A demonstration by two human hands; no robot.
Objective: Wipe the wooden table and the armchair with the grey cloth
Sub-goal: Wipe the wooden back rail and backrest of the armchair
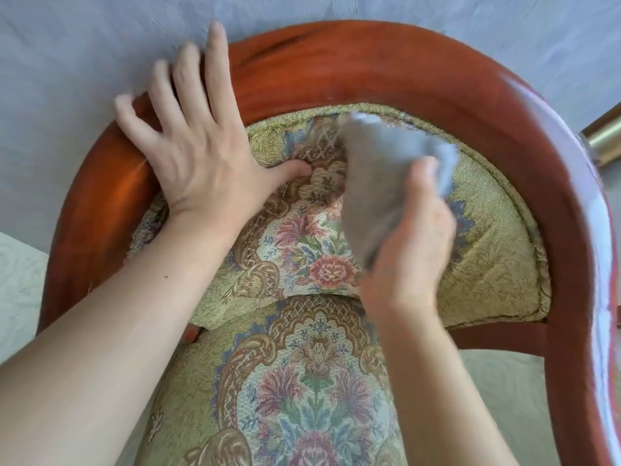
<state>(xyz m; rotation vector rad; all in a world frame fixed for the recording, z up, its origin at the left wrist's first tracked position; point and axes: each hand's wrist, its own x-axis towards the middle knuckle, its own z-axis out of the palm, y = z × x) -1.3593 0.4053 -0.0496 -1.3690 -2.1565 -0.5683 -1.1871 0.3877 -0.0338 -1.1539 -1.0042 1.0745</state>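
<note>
I look straight down on the armchair, whose curved red-brown wooden rail [386,72] wraps around a floral padded back [487,250] and a floral seat [302,398]. My left hand [198,146] lies flat with fingers spread over the left part of the rail, thumb pressed into the padded back. My right hand [410,250] grips the bunched grey cloth [376,183], which is held against the middle of the padded back. The wooden table is out of view.
A pale grey wall or floor surface [84,45] lies beyond the chair's rail. Light patterned flooring [20,290] shows at the left and under the right arm. A brass-coloured tube [605,139] sticks in at the right edge.
</note>
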